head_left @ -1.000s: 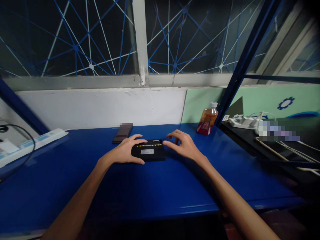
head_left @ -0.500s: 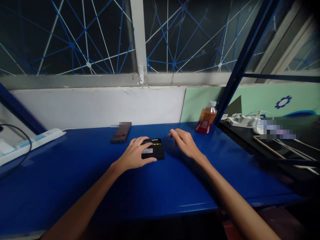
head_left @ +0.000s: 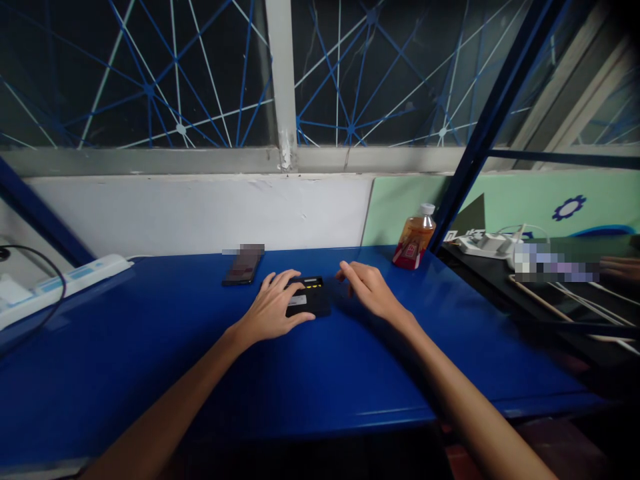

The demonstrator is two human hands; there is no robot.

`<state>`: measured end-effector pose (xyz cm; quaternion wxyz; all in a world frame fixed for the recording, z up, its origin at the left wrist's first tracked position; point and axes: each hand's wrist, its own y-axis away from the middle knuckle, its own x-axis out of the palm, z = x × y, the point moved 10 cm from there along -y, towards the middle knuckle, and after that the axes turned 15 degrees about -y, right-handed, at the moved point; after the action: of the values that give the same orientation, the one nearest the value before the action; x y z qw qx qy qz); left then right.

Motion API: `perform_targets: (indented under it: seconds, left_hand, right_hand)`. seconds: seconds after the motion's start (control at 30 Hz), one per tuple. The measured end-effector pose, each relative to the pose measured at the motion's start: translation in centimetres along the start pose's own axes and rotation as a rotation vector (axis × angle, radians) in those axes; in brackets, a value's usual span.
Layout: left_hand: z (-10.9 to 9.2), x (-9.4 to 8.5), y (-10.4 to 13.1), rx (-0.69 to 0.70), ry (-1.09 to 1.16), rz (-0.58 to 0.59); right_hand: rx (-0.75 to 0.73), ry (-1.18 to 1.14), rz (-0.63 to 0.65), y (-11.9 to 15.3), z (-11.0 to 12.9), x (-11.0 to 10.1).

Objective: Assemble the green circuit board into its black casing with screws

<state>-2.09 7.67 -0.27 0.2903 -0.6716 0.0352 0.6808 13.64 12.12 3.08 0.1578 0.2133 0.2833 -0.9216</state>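
A flat black case (head_left: 320, 305) lies on the blue table, with a pale label (head_left: 298, 301) and a row of small yellow pieces (head_left: 315, 287) in a slot near its far side. My left hand (head_left: 274, 307) spans the case's left part, thumb along the near edge and fingers toward the far edge, holding it down on the table. Just right of the case, my right hand (head_left: 367, 285) hovers with thumb and index finger pinched and the other fingers curled. Whatever sits in that pinch, if anything, is too small to make out.
A dark phone (head_left: 243, 265) lies behind my left hand. A drink bottle (head_left: 414, 238) stands at the back right by a blue post. Along the left runs a white power strip (head_left: 75, 285). Cables and chargers crowd a black side table (head_left: 575, 313), where another person's hand (head_left: 620, 268) shows.
Both my hands and the case keep nearly the same place; the view has shifted slightly. Another person's hand has appeared at the far right edge.
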Motion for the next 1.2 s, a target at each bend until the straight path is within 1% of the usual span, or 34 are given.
perform_targets:
  seconds: [0.1, 0.4, 0.63, 0.87, 1.2]
  left_hand:
    - [0.0, 0.1, 0.0, -0.015, -0.011, 0.005]
    - [0.2, 0.2, 0.0, -0.018, -0.028, 0.028]
    - [0.7, 0.5, 0.0, -0.014, 0.032, 0.066]
    - [0.9, 0.5, 0.0, -0.013, 0.059, 0.071]
    - [0.9, 0.7, 0.0, 0.004, 0.046, 0.106]
  right_hand:
    - [-0.009, 0.015, 0.029, 0.0, 0.2, 0.4]
    - [-0.016, 0.054, 0.034, 0.1, 0.2, 0.4]
    - [-0.012, 0.071, 0.053, 0.1, 0.3, 0.7]
    - [-0.013, 0.079, 0.068, 0.2, 0.6, 0.8]
    - [-0.014, 0.101, 0.082, 0.2, 0.6, 1.0]
